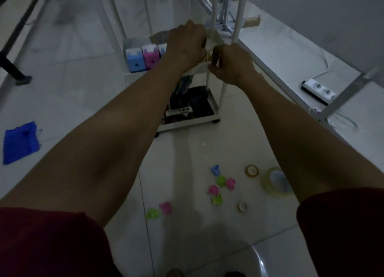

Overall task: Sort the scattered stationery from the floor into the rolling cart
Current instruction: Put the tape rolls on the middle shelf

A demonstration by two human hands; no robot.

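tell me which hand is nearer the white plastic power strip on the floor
Right. The right hand is at the white rolling cart, to the left of the white plastic power strip; the left hand is further left still, beyond the right hand.

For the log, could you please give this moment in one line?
left hand, right hand: at cart | held: unclear | floor: clips, tape rolls

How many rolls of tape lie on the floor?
3: a large roll by the right forearm, a small amber roll left of it, a small pale roll below. The forearm may hide more.
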